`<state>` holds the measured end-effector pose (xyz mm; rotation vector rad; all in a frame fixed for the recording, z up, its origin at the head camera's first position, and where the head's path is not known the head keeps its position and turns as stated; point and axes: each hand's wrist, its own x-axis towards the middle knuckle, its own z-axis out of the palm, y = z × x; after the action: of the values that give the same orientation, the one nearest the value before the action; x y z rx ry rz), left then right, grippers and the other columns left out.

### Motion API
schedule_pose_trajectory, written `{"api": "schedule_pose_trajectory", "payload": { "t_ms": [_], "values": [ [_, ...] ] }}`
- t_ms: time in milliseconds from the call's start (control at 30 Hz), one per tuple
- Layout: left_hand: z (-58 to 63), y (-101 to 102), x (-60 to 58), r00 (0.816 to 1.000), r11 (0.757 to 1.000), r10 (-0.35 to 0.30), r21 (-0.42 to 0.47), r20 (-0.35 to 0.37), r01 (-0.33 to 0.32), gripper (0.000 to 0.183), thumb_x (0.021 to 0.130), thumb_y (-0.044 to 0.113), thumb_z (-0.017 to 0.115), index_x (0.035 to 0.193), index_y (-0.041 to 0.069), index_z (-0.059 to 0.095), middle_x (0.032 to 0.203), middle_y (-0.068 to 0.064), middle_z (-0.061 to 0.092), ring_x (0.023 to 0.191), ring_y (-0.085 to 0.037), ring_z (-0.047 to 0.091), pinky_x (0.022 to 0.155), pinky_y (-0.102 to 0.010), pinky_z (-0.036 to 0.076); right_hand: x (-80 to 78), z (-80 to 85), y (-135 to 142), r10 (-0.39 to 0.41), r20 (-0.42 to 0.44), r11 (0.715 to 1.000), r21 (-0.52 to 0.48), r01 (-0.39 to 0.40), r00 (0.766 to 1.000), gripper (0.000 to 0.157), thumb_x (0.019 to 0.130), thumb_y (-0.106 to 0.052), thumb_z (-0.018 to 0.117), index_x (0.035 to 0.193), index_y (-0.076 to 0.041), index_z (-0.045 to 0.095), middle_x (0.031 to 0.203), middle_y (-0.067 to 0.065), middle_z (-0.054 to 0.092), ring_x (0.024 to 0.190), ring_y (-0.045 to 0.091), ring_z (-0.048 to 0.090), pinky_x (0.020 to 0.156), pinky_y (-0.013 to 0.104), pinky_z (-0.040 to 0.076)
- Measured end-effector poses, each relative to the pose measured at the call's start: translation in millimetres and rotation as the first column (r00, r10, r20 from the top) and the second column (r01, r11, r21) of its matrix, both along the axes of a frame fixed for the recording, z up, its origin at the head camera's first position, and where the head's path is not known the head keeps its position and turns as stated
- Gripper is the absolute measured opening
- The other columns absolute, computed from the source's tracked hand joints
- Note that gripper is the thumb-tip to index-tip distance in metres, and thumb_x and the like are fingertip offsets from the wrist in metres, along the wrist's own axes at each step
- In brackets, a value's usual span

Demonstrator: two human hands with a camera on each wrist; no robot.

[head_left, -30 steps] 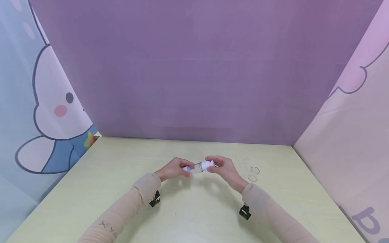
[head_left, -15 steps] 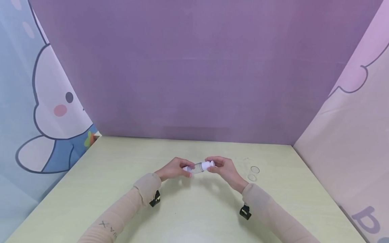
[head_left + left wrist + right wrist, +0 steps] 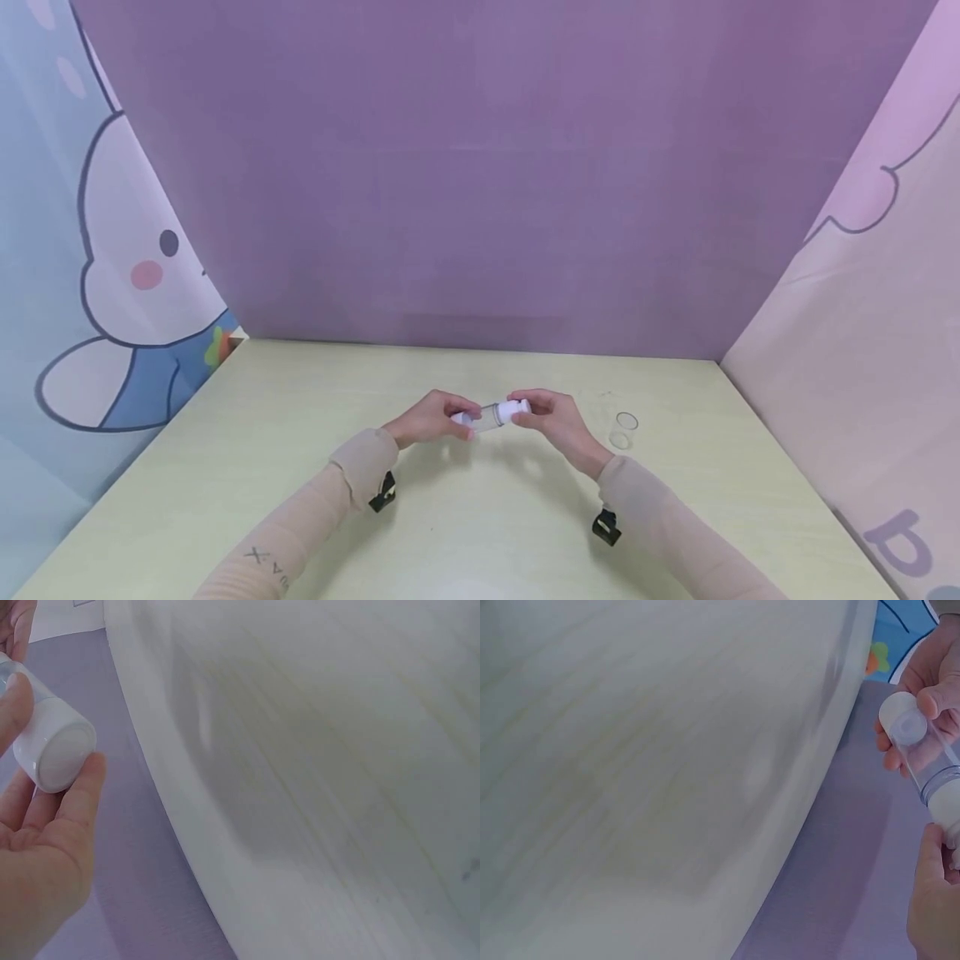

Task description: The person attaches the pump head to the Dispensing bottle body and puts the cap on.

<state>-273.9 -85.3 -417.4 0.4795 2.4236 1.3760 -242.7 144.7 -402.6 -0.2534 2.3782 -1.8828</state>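
Observation:
Both hands hold a small clear bottle point(image 3: 487, 417) sideways above the table, in the middle of the head view. My left hand point(image 3: 429, 417) grips its white base end point(image 3: 64, 754), thumb on one side and fingers on the other. At the opposite end, my right hand point(image 3: 558, 423) pinches the white top point(image 3: 946, 802), which narrows to a smaller tip. Dark rings circle the bottle where the clear body meets that top. In the right wrist view the white top is partly cut off by the frame edge.
On the pale table point(image 3: 450, 542), right of the right hand, stands a transparent cylinder point(image 3: 623, 431) with a dark-looking rim, like a clear cap. A purple panel point(image 3: 487, 208) rises behind the table. Printed cloth walls stand at left and right.
The hands and the bottle keep almost the same pose. The head view has shifted very slightly.

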Motion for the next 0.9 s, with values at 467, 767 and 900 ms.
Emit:
{"api": "schedule_pose_trajectory", "payload": {
  "t_ms": [467, 767, 900],
  "values": [
    [2.4, -3.5, 2.1, 1.0, 1.0, -0.004, 0.012, -0.001, 0.004, 0.034, 0.078, 0.012, 0.072, 0.111, 0.012, 0.066, 0.116, -0.005, 0.062, 0.098, -0.017, 0.056, 0.087, -0.036, 0.045, -1.5, -2.1, -4.6, -0.026, -0.014, 1.0, 0.014, 0.026, 1.0, 0.031, 0.078, -0.013, 0.072, 0.108, -0.007, 0.067, 0.111, 0.01, 0.066, 0.099, 0.019, 0.062, 0.087, 0.036, 0.049],
    [3.7, -4.2, 2.0, 1.0, 1.0, -0.005, 0.019, -0.001, 0.005, 0.035, 0.078, 0.01, 0.071, 0.113, 0.01, 0.065, 0.116, -0.007, 0.063, 0.101, -0.019, 0.056, 0.088, -0.035, 0.045, -1.7, -0.9, -7.5, -0.04, -0.011, 0.999, 0.008, 0.04, 0.999, 0.029, 0.08, -0.011, 0.07, 0.108, -0.005, 0.066, 0.109, 0.012, 0.066, 0.098, 0.018, 0.062, 0.085, 0.034, 0.05],
    [4.4, -3.6, 3.2, 1.0, 1.0, -0.014, 0.015, -0.006, 0.014, 0.036, 0.078, 0.009, 0.071, 0.113, 0.008, 0.065, 0.117, -0.007, 0.063, 0.101, -0.019, 0.056, 0.088, -0.035, 0.045, -0.2, -0.6, -7.7, -0.051, -0.009, 0.999, 0.01, 0.051, 0.999, 0.029, 0.08, -0.011, 0.069, 0.108, -0.005, 0.066, 0.107, 0.011, 0.067, 0.096, 0.016, 0.062, 0.085, 0.033, 0.05]
  ]
}}
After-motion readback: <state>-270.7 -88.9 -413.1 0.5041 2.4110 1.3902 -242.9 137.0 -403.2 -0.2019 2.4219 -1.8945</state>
